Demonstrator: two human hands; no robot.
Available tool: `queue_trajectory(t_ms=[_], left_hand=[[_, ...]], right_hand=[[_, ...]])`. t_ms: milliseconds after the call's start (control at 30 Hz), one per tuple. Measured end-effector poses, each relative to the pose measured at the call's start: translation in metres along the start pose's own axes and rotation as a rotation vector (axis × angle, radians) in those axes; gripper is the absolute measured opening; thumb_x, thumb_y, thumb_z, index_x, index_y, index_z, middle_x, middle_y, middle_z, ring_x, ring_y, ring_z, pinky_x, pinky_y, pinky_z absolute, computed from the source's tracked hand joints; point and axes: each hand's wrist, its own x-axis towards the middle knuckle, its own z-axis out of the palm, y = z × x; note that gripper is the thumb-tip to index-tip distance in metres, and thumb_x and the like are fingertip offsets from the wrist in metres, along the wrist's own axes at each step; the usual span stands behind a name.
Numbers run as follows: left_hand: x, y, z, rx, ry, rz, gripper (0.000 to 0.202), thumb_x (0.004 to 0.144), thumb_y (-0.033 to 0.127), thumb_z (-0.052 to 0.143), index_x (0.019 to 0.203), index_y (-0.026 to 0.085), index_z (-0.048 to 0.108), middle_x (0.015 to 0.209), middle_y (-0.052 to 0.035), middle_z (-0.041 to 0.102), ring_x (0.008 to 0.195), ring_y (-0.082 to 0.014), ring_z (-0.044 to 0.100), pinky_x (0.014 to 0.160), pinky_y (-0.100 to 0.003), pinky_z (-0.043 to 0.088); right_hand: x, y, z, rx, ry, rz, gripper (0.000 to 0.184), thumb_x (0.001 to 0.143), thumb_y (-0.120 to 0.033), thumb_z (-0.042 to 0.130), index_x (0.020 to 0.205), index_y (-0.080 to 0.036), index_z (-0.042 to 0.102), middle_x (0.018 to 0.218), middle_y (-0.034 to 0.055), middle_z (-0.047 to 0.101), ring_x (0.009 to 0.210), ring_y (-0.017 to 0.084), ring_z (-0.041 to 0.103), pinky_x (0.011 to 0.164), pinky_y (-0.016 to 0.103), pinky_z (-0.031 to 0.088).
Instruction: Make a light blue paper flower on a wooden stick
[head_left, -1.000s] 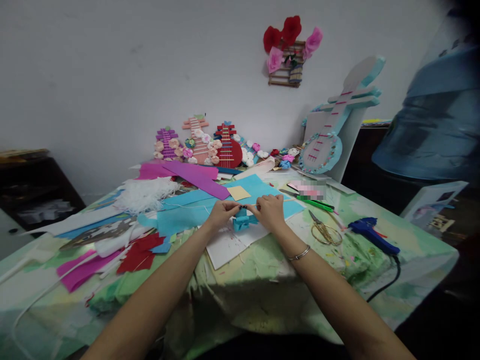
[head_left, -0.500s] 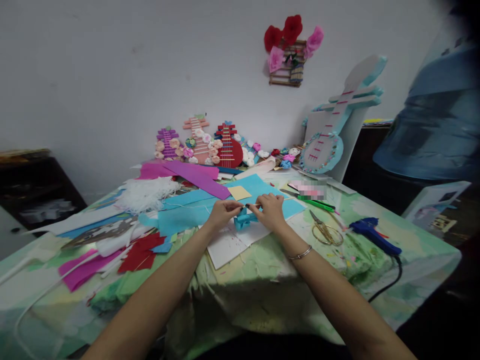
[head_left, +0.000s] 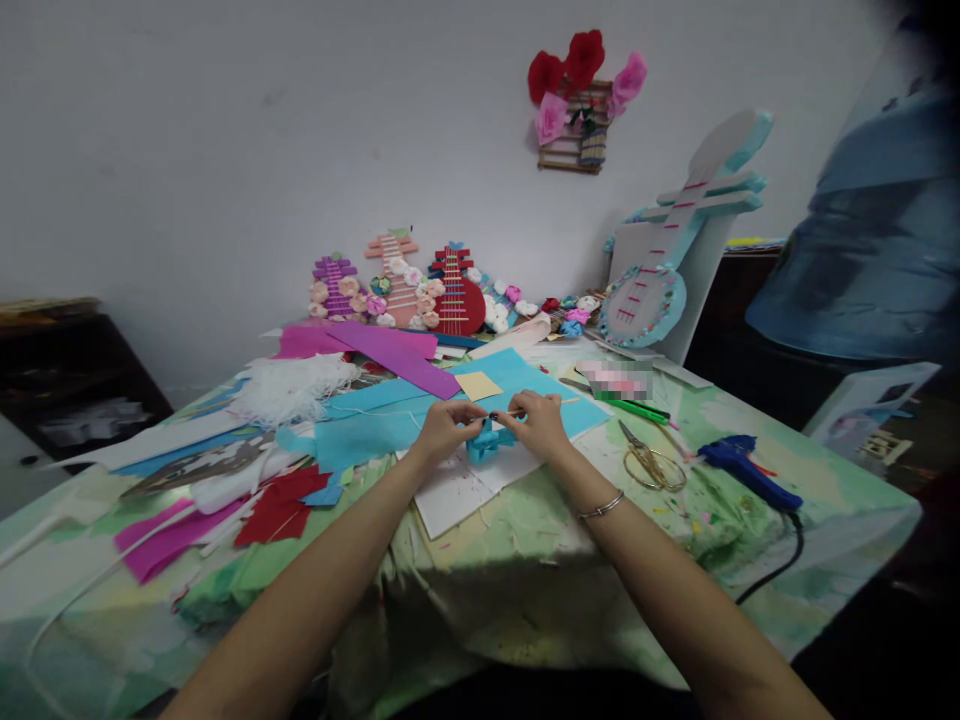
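Shifting only slightly since the earlier frame, your fingertips are regrouping. Your left hand [head_left: 444, 430] is pinching, finger and thumb together, at the upper left of a small, folded, bright-blue, paper-like piece [head_left: 484, 447], which is sitting over a flat white rectangular board [head_left: 450, 500]. Your right hand [head_left: 540, 425] is seemingly clamping its upper right. It is looking light, soft and easily creased, so you are best pinching the top gently, leaving the lower folds uncrushed.

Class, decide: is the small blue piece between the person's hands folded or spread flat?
Folded up, not spread: the small blue piece bunches into raised loops, whereas the blue sheet beyond lies flat.
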Motion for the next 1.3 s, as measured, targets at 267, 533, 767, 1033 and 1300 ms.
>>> queue_trajectory(t_ms=[267,533,767,1033,1300], left_hand=[[0.000,-0.001,0.001,0.020,0.012,0.000,0.018,0.061,0.024,0.067,0.072,0.011,0.071,0.059,-0.0035,0.065,0.053,-0.0103,0.052,0.049,-0.020,0.038],[0.001,-0.007,0.000,0.062,-0.021,0.002,0.020,0.067,0.027,0.062,0.075,0.012,0.072,0.054,0.0000,0.061,0.047,-0.0080,0.046,0.049,-0.020,0.035],[-0.001,0.001,0.000,0.181,-0.031,0.086,0.017,0.068,0.025,0.059,0.075,0.014,0.071,0.058,-0.0003,0.063,0.052,-0.0095,0.048,0.052,-0.020,0.036],[0.000,-0.003,0.001,0.247,-0.033,0.145,0.019,0.072,0.025,0.056,0.079,0.013,0.069,0.062,-0.0013,0.064,0.053,-0.0092,0.049,0.053,-0.019,0.037],[0.002,-0.009,0.002,0.208,-0.043,0.146,0.023,0.077,0.026,0.053,0.086,0.013,0.069,0.069,-0.0032,0.066,0.059,-0.0112,0.054,0.056,-0.021,0.040]], right_hand=[[-0.001,-0.001,0.002,-0.076,-0.019,-0.037,0.046,0.090,-0.049,0.034,0.070,-0.016,0.059,0.077,0.0029,0.062,0.072,0.012,0.051,0.071,0.029,0.019],[0.000,-0.001,0.001,-0.108,-0.073,-0.013,0.053,0.089,-0.055,0.031,0.064,-0.017,0.058,0.071,0.0030,0.063,0.069,0.013,0.051,0.067,0.027,0.021],[0.000,-0.002,0.000,-0.147,-0.048,0.001,0.055,0.088,-0.058,0.031,0.062,-0.017,0.058,0.070,0.0030,0.063,0.068,0.013,0.052,0.069,0.028,0.021],[0.002,-0.002,0.002,-0.104,-0.039,0.044,0.054,0.087,-0.058,0.034,0.064,-0.016,0.059,0.071,0.0027,0.064,0.067,0.012,0.052,0.069,0.029,0.020],[0.002,-0.003,0.002,-0.110,-0.031,0.083,0.056,0.087,-0.059,0.033,0.060,-0.017,0.057,0.066,0.0029,0.064,0.062,0.012,0.051,0.064,0.028,0.020]])
